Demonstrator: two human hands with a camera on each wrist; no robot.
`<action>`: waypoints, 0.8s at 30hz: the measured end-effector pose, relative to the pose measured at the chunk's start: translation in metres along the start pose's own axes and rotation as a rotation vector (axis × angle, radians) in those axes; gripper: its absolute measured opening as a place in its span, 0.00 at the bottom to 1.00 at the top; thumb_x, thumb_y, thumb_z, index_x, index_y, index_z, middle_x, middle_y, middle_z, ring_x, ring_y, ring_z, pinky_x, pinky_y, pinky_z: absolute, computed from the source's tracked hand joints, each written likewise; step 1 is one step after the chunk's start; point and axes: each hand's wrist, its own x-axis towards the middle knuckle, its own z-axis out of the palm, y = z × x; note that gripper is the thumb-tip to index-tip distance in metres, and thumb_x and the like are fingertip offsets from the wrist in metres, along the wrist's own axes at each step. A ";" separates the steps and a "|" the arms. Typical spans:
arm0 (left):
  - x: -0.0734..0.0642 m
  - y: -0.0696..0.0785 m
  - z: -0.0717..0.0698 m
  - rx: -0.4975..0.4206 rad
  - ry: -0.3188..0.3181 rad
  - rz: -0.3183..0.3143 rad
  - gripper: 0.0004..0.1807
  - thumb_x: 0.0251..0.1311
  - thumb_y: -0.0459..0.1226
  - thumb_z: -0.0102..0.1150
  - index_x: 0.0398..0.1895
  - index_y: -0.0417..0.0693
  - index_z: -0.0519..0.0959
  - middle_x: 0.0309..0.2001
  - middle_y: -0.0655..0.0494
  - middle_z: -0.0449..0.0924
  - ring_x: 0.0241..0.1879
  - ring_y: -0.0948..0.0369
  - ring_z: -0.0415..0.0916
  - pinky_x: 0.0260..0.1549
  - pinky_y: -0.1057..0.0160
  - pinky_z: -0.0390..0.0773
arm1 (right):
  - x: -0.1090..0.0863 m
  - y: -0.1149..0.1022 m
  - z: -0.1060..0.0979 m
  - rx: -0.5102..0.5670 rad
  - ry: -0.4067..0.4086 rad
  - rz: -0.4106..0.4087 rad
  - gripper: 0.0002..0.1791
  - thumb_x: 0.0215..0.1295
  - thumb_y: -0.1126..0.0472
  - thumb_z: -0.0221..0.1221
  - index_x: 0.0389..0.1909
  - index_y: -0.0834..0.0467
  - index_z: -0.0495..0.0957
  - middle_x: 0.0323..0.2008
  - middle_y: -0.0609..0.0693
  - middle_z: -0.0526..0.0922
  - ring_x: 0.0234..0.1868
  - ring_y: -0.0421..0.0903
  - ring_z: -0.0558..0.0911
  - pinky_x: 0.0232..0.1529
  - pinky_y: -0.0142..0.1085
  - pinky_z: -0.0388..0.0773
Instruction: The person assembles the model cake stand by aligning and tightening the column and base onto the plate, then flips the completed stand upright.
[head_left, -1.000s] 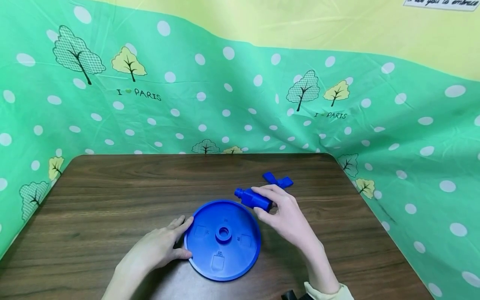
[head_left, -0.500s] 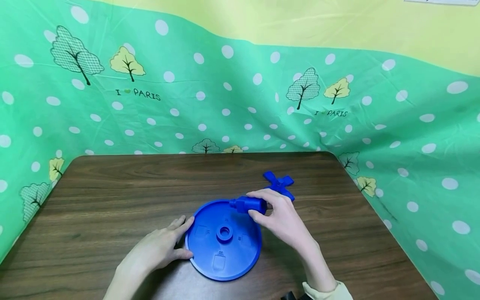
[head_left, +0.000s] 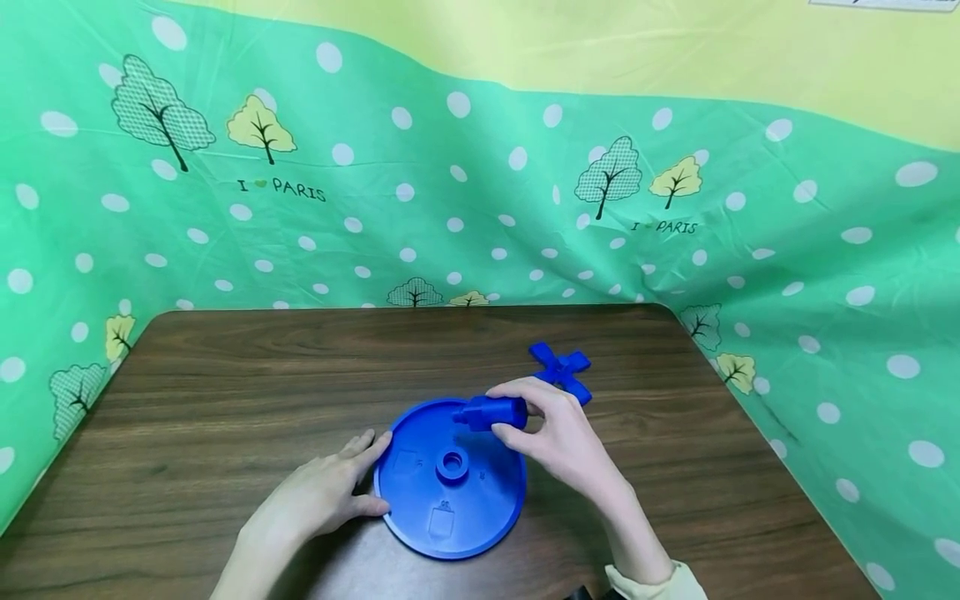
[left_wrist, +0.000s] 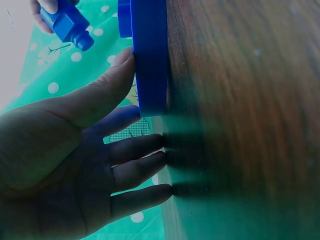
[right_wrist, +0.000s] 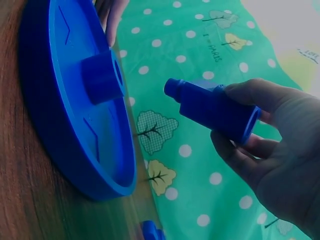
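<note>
A round blue plastic base (head_left: 420,521) with a raised rim and a hollow central socket (head_left: 452,465) lies flat on the table. My left hand (head_left: 318,492) rests at its left edge, thumb and index finger touching the rim; in the left wrist view the other fingertips (left_wrist: 157,159) reach down to the tabletop. My right hand (head_left: 558,429) pinches a blue bottle-shaped connector (head_left: 491,413) between thumb and fingers. The connector is held on its side above the base, its narrow stepped neck (right_wrist: 173,88) pointing left. In the right wrist view it hangs apart from the socket.
A blue four-armed cross piece (head_left: 562,368) lies on the wooden table (head_left: 300,375) behind my right hand, partly covered by it. A green dotted cloth (head_left: 450,200) hangs along the table's back and sides.
My right hand has brought the connector left and slightly nearer, so it now overlaps the base's far part. More of the cross piece shows. My left hand stays on the rim.
</note>
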 end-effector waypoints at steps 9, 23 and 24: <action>0.000 0.000 -0.001 -0.003 -0.001 0.000 0.49 0.55 0.57 0.72 0.78 0.50 0.65 0.77 0.37 0.63 0.69 0.34 0.71 0.65 0.28 0.69 | 0.001 -0.002 0.007 0.026 -0.038 -0.032 0.23 0.61 0.58 0.72 0.57 0.41 0.83 0.55 0.36 0.86 0.56 0.38 0.83 0.55 0.41 0.84; 0.001 -0.001 0.000 -0.013 -0.008 -0.004 0.50 0.56 0.57 0.72 0.79 0.51 0.64 0.78 0.37 0.62 0.69 0.33 0.71 0.65 0.29 0.69 | 0.000 -0.007 0.018 0.096 -0.055 0.003 0.27 0.57 0.58 0.76 0.57 0.43 0.79 0.53 0.38 0.87 0.52 0.37 0.86 0.54 0.36 0.85; 0.001 -0.001 0.000 -0.011 -0.006 -0.004 0.50 0.56 0.57 0.72 0.79 0.51 0.64 0.78 0.37 0.62 0.69 0.33 0.71 0.65 0.29 0.69 | 0.001 -0.007 0.018 0.091 -0.059 -0.001 0.26 0.57 0.58 0.75 0.56 0.43 0.80 0.53 0.38 0.87 0.52 0.36 0.86 0.54 0.36 0.86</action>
